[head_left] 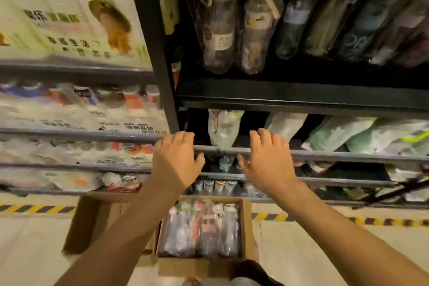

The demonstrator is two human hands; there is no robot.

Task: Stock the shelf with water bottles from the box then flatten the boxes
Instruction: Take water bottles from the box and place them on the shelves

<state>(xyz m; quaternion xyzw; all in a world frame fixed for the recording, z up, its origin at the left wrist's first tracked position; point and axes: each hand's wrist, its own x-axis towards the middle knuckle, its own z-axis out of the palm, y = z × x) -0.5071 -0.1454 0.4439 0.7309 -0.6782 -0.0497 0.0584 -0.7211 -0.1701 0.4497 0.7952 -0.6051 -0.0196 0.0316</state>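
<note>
Neither grip holds anything: the left hand (176, 160) and the right hand (267, 162) are raised side by side, backs to the camera, fingers loosely curled and thumbs turned in toward each other, in front of the grey front rail of the shelf (348, 156); whether the fingertips touch that rail I cannot tell, the frame being smeared; between the two hands, behind the rail, stands a pale bagged bottle (224, 129), with more bagged goods along the same tier to the right; below the wrists, on the floor (325, 251), sits the open box (246, 227) with the water bottles (202, 227) packed tight side by side inside, apparently bound in clear film; just beside it on the left is a second box (92, 220), open and, as far as the forearm lets one see, empty. By their look the bottles will be heavy for their size, firm at shoulder and base but yielding at the waist, and the plastic slick; each is best taken round the middle of its body or just under the cap, one per hand, once the film is torn; lifting by the film alone risks it splitting; the cardboard is light and stiff, and should fold along its seams once emptied.
</note>
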